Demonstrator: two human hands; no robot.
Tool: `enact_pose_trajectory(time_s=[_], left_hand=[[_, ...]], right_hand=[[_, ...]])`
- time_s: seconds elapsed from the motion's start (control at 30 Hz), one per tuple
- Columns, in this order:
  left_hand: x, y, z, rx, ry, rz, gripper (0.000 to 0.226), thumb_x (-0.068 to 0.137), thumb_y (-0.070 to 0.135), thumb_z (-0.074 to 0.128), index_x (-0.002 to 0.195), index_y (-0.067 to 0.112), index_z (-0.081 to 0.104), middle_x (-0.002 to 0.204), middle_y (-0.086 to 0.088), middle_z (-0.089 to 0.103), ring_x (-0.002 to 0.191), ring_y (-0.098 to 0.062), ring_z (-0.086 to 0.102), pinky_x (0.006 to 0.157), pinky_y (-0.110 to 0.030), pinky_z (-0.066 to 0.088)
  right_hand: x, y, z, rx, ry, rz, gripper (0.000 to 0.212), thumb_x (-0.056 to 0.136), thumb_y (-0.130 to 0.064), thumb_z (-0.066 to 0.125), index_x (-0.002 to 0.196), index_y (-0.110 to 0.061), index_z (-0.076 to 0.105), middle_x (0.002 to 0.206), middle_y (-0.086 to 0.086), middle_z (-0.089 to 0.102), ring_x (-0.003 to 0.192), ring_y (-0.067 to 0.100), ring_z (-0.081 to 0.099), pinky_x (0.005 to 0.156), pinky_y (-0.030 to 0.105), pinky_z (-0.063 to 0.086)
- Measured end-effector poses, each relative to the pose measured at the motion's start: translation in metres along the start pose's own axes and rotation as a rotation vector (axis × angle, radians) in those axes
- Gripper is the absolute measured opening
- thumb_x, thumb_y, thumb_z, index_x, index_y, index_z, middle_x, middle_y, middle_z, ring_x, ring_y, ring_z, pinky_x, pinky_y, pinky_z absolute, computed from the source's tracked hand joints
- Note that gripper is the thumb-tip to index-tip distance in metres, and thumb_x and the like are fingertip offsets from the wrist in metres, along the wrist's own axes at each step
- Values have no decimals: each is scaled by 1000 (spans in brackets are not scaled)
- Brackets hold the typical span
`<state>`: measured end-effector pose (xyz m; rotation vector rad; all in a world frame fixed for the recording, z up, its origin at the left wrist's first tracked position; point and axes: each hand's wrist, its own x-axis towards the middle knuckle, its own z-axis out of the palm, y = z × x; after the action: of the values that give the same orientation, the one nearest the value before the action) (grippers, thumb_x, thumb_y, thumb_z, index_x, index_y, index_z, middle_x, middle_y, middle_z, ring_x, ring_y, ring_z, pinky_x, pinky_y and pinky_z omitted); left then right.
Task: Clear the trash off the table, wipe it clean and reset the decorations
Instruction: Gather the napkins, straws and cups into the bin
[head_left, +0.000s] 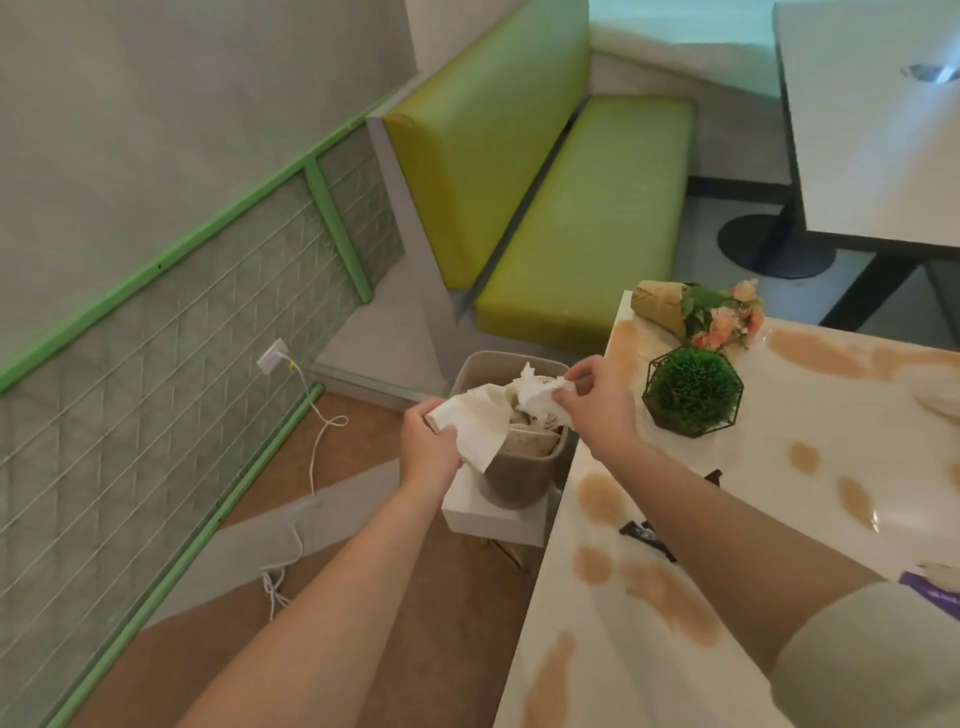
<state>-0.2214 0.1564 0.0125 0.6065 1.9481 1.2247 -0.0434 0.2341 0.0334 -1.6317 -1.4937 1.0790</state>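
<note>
1. Head view: both hands reach out over a grey waste bin (511, 483) that stands on the floor just off the table's left edge, partly resting on a white box (493, 514)
2. Left hand (431, 441) grips a flat white paper napkin (475, 421) at its near corner; the sheet's long axis runs from the hand up and right across the bin's rim, its far end already over the opening
3. Right hand (592, 395) pinches a crumpled tissue (540, 389) directly above the bin mouth; the fingers curl round the wad
4. The bin already holds paper trash and what looks like a cup; detail is unclear
5. Judgement: the drop is the step in hand. The right hand is the better placed, straight over the opening; the left needs a short shift right so the napkin clears the rim
6. The table (779, 519) lies to the right of both hands, streaked with brown spill patches (665, 592), not yet wiped
7. On it: a round green plant in a wire frame (693, 389), a paper-wrapped flower bouquet (696, 314) lying on its side, a small dark wrapper (644, 532), a purple packet (935, 595) at the frame edge
8. A green bench (571, 234) stands beyond
</note>
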Motion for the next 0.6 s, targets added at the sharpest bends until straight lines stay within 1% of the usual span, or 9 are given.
enact_pose_trajectory(time_s=[0.07,0.13,0.23,0.37,0.47,0.53,0.6], left_hand=[[15,-3,0,7,17,10,38,86,-1,48,109,29,48,115,-2,57,99,-22,60,81,-47,58],[32,-3,-1,21,21,13,39,84,2,49,108,32,48,117,-2,57,103,-23,61,86,-50,56],[59,-1,1,45,-3,17,39,84,5,49,112,31,48,118,-1,56,105,-24,59,87,-50,55],[89,5,2,86,-74,43,40,87,4,51,123,23,49,119,-3,55,104,-24,59,86,-50,55],[107,3,-1,117,-143,48,38,88,5,52,120,25,49,118,-1,56,104,-23,59,88,-50,54],[122,-3,-4,139,-184,37,37,85,10,53,115,32,49,117,1,56,105,-23,60,88,-50,54],[135,-11,-6,138,-208,18,38,79,17,54,112,36,49,117,3,57,106,-23,61,88,-50,54]], right_hand=[[13,-2,10,-5,-2,-9,9,90,-16,64,96,-19,58,81,-6,58,74,14,56,64,27,46],[23,-4,19,-24,-7,-18,6,91,-18,62,96,-19,59,83,-7,59,74,11,57,65,26,45],[38,-8,32,-63,11,-44,5,91,-18,63,96,-19,61,85,-9,59,75,7,56,65,22,43],[62,-14,50,-180,61,-74,6,90,-16,63,95,-17,64,96,0,55,78,9,54,60,17,38],[76,-18,64,-205,81,-69,6,90,-15,63,95,-18,64,97,1,56,82,13,56,69,24,43],[85,-19,76,-214,87,-66,5,91,-16,62,94,-19,64,98,0,56,84,15,57,74,30,48],[90,-18,87,-254,58,-36,7,92,-20,60,98,-20,63,102,0,55,83,14,57,79,37,52]])
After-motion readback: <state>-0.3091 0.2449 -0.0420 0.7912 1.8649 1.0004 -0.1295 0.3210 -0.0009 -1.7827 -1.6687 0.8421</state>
